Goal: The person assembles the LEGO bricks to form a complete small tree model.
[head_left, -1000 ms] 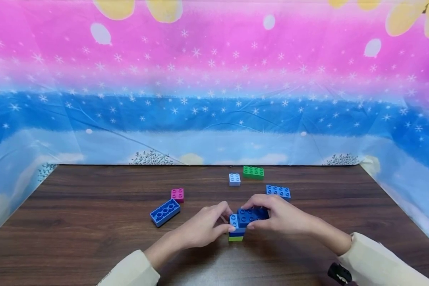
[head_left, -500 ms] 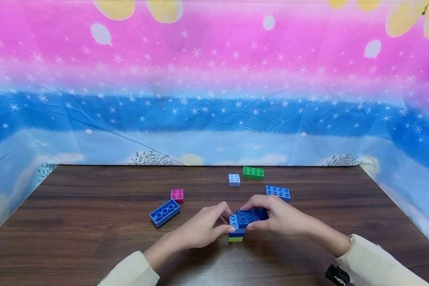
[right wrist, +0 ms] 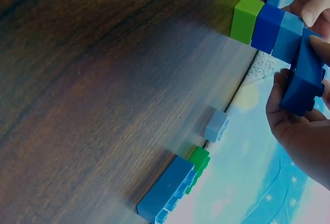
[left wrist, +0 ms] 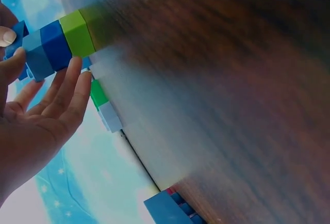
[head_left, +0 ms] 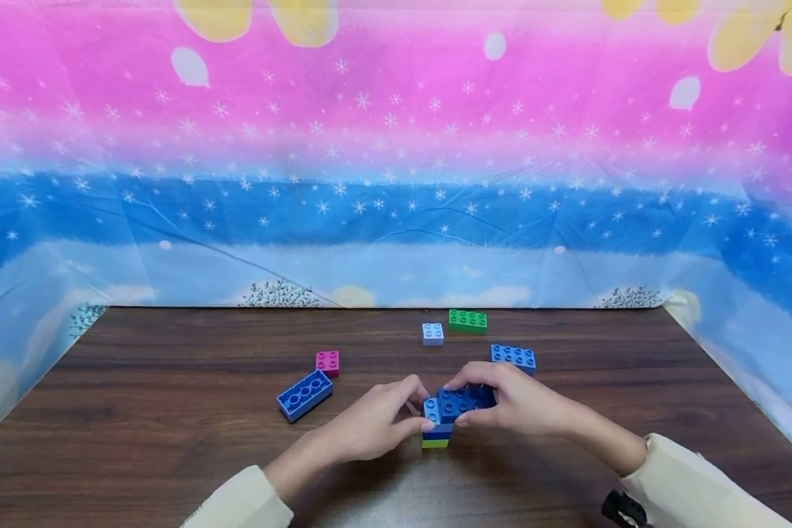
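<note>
A small stack stands upright on the table: a lime green brick [head_left: 435, 443] at the bottom, a dark blue brick [right wrist: 267, 28] above it, then a lighter blue brick [left wrist: 37, 54]. On top lies a long dark blue brick [right wrist: 305, 74], covering part of the lighter one and jutting out to the right. The left hand [head_left: 373, 421] holds the stack's left side, thumb at the front of the lighter blue brick and other fingers behind. The right hand [head_left: 524, 400] pinches the long dark blue brick between thumb and fingers, hiding its right end.
At the left, an upturned blue brick [head_left: 305, 396] touches or nearly touches a pink brick [head_left: 327, 362]. Farther back are a pale blue brick [head_left: 433, 334] and a green brick [head_left: 468, 321]. A blue brick [head_left: 513, 356] lies behind the right hand. Patterned cloth [head_left: 396, 205] borders the table.
</note>
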Demonstrator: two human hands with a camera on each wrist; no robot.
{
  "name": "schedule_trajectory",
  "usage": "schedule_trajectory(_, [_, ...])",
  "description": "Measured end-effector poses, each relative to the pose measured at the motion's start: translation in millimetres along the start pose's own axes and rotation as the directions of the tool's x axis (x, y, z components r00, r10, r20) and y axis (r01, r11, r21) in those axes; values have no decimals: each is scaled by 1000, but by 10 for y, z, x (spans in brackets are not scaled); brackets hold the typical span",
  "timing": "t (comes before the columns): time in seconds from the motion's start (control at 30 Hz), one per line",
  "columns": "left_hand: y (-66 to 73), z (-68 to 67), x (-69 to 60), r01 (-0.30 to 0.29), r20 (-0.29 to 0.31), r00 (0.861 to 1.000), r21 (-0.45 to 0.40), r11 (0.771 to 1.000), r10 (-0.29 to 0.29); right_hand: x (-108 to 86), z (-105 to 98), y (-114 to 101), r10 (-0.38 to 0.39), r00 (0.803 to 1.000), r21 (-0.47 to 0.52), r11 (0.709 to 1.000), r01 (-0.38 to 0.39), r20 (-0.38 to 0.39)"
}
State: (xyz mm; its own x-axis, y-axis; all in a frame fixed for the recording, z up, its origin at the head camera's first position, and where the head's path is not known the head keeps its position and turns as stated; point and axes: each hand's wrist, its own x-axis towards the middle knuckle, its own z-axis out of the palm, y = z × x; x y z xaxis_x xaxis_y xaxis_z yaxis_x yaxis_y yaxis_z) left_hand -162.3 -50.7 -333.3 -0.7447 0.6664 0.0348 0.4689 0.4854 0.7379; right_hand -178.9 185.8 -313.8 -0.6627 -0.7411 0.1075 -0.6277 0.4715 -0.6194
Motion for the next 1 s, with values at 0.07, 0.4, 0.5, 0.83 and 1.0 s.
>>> schedule_trajectory(0.07, [0, -11, -5, -8, 0, 1000, 10, 1000, 8, 1, 1, 2, 1, 1000, 1, 1000, -1, 2])
schedule_trajectory(0.4, [-36, -122, -63, -53, -93, 994, 27, 998, 55, 6, -4, -10, 30, 1000, 3, 1000, -30, 7])
schedule_trajectory(0.5, [-39, -181, -100, -41, -120, 992, 37, 998, 46, 8, -4, -14, 32, 999, -1, 999, -32, 7])
schedule_trajectory(0.83, [-155, -380, -283, -55, -230, 970, 123, 991, 82, 3, 2, -9, 18, 1000, 0, 1000, -18, 4])
schedule_trajectory(1.0, [-202, -487, -421, -37, -281, 956, 175, 984, 86, -5, 2, -2, 9, 1000, 1, 1000, -9, 1])
